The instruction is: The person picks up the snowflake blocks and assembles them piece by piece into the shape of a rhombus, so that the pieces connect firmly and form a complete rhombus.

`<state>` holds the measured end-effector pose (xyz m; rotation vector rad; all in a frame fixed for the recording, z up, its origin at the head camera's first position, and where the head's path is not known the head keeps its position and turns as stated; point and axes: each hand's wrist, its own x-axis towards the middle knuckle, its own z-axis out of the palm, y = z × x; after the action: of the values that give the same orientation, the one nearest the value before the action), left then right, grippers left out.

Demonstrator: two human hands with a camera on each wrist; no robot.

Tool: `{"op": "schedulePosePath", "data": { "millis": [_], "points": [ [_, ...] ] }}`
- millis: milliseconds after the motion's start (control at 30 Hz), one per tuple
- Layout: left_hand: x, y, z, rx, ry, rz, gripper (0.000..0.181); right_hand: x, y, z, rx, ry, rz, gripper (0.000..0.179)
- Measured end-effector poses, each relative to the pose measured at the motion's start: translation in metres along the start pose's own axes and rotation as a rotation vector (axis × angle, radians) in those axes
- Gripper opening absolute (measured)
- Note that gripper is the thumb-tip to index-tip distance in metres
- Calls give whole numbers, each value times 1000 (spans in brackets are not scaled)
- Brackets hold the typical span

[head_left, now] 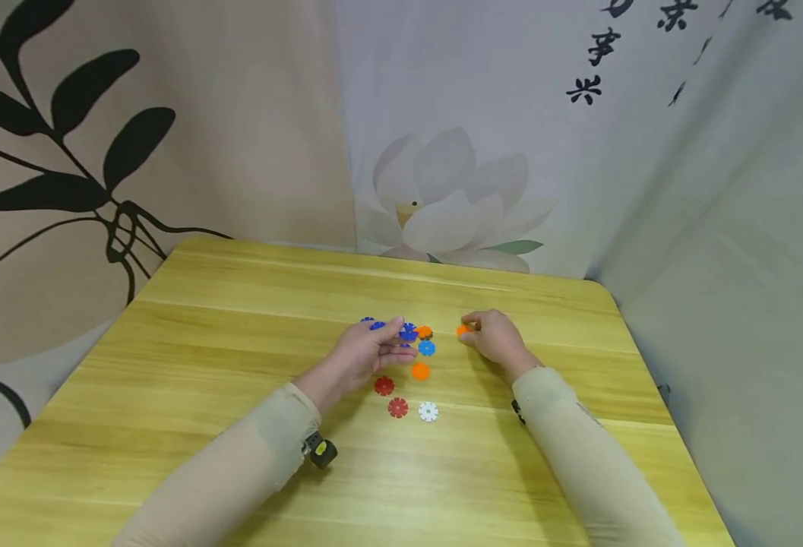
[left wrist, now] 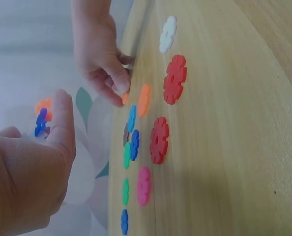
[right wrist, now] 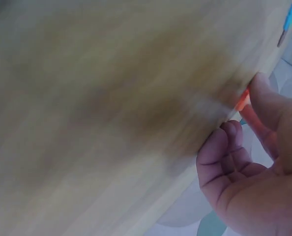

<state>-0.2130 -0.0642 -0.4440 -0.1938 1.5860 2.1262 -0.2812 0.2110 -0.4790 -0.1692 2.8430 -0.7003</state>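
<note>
Above the middle of the table, my left hand (head_left: 360, 355) holds a dark blue notched disc (head_left: 408, 332) joined to an orange notched disc (head_left: 425, 332). Both stick out past its thumb and fingers. To the right, my right hand (head_left: 498, 338) pinches another orange disc (head_left: 463, 331) between thumb and index finger at the tabletop; the right wrist view shows this orange disc (right wrist: 243, 100) partly covered by the fingers. Below the left hand lie a light blue disc (head_left: 426, 348), a loose orange disc (head_left: 420, 371), and two red discs, one nearer the hand (head_left: 384, 386).
A white disc (head_left: 428, 412) lies on the wooden table (head_left: 551, 494) near the other red disc (head_left: 397, 408). The left wrist view also shows a pink disc (left wrist: 143, 186), a green disc (left wrist: 125, 191) and a blue disc (left wrist: 124, 222). A printed curtain (head_left: 271, 137) hangs behind.
</note>
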Motion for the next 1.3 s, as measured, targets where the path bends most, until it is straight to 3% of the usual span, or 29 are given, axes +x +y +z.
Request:
{"op": "schedulePosePath", "data": {
  "millis": [200,400,500,667,767,933,1300],
  "points": [
    [-1,2,0,-14,-37,-13,41,-1,-1,-4,37,8,-6,32],
    [-1,2,0,-26,-48,-17,42,-10,2,-6,156,-12,65,27],
    [0,2,0,-35,-50,-19,41,-20,0,-7,335,-34,100,27],
    [0,2,1,-46,-64,-26,40,-36,-16,-10,767,-54,152,36],
    [1,2,1,-46,-78,-15,40,-44,-27,-12,892,-56,154,37],
    [1,0,1,-43,-92,-13,41,-53,-40,-13,990,-77,138,40],
    [1,1,0,-32,-70,-5,43,-54,-46,-6,1039,-99,124,37]
  ]
}}
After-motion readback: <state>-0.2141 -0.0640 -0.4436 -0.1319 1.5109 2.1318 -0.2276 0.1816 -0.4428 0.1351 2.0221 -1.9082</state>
